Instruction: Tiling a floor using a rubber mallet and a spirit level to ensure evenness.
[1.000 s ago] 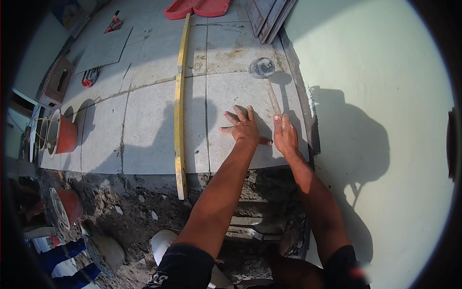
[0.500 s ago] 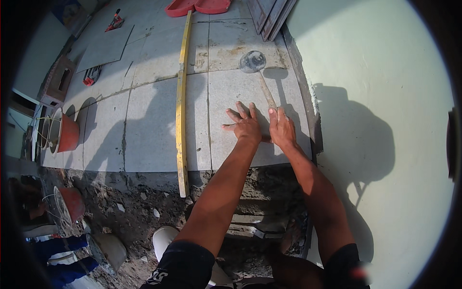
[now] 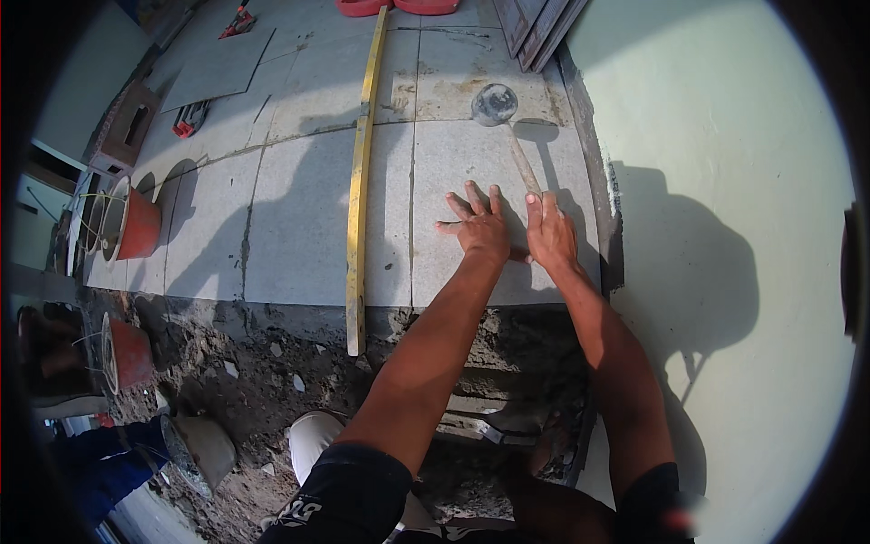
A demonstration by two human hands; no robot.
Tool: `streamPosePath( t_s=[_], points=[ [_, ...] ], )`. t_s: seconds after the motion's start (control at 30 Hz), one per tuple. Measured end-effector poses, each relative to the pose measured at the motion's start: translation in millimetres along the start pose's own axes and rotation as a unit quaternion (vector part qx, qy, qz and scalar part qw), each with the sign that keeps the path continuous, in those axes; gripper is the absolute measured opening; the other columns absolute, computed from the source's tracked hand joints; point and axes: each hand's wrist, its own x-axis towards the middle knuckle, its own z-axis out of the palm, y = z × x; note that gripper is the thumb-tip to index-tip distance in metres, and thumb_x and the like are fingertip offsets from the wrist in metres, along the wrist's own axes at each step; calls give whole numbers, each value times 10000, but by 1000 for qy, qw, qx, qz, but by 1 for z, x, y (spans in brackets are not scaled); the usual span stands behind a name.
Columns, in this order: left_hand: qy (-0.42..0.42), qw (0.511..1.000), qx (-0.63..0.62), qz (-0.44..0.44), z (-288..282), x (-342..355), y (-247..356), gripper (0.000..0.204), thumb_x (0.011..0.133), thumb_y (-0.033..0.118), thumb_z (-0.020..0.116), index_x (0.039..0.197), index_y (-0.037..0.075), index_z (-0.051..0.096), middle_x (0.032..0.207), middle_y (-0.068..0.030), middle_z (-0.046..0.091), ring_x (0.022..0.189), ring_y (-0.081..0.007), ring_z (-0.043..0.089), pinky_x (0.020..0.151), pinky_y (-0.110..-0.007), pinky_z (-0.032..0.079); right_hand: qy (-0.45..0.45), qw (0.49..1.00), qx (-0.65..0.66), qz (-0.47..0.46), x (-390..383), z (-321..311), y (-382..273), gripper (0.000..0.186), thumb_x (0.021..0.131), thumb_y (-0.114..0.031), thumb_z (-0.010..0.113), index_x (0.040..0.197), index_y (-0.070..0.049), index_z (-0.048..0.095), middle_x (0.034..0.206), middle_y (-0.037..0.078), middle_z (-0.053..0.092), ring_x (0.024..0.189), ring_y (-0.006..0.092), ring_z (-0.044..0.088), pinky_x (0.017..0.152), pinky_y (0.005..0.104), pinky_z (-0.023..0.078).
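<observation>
Fingers spread, my left hand [image 3: 483, 231] rests on a pale grey floor tile [image 3: 453, 163] near the wall. Close to its right, my right hand [image 3: 550, 231] is wrapped round the wooden handle of a rubber mallet [image 3: 523, 161]. The dark round mallet head [image 3: 495, 105] points away from me, above the tile, and its shadow falls to the right. Left of the tile, a long yellow spirit level or straightedge [image 3: 360, 181] lies across the tiled floor, its near end jutting past the tile edge.
Broken soil [image 3: 263, 381] borders the tiles' near edge. Orange buckets [image 3: 140, 224] stand at left, with a person's blue sleeve [image 3: 109, 462] beside a pale bucket [image 3: 204, 451]. A loose tile [image 3: 222, 72] and red-handled tool [image 3: 190, 119] lie farther off. The green wall [image 3: 698, 118] rises at right.
The scene has shifted slightly right and up in view. My hands keep about the same places on tile and mallet. The blue-sleeved person's arms at lower left have moved.
</observation>
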Motion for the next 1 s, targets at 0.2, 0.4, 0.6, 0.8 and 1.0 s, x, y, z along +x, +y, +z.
streamPosePath(
  t_s=[0.2, 0.4, 0.6, 0.8, 1.0],
  points=[
    [48, 999, -18, 1, 20, 13, 6, 942, 940, 307, 665, 1675, 285, 77, 1740, -157, -10, 1546, -553, 45, 1077, -832, 261, 30, 996, -81, -28, -1, 13, 16, 463, 1085, -443, 383, 1076, -10, 547, 898, 319, 685, 920, 530, 657, 826, 606, 499],
    [89, 995, -10, -38, 37, 26, -12, 1044, 901, 464, 731, 1678, 264, 62, 1739, -151, -52, 1542, -560, -17, 1080, -855, 209, 10, 998, -56, -38, 2, 24, 20, 488, 1091, -454, 367, 1097, 1, 545, 896, 326, 680, 913, 534, 653, 817, 603, 492],
    [24, 999, -25, -10, 8, 3, -1, 1501, 547, 666, 918, 1676, 235, 27, 1736, -164, -43, 1547, -548, -19, 1088, -853, 197, 97, 989, 6, -108, -12, 8, 24, 545, 1091, -474, 373, 1114, 28, 583, 959, 325, 677, 962, 531, 643, 813, 586, 478],
    [12, 998, -53, 10, 14, -1, -8, 1533, 529, 652, 934, 1675, 207, 18, 1734, -171, -48, 1544, -554, -30, 1082, -862, 187, 80, 994, 23, -72, -18, 3, 32, 481, 1101, -416, 390, 1095, 37, 553, 993, 345, 654, 940, 543, 620, 797, 562, 471],
    [30, 998, -54, 14, 11, -3, -11, 1510, 535, 669, 922, 1674, 185, 56, 1734, -178, -33, 1550, -543, -20, 1096, -850, 178, 35, 993, -81, -77, -17, 0, 25, 495, 1096, -429, 419, 1052, 42, 562, 916, 279, 646, 850, 491, 621, 757, 545, 463]
  ],
)
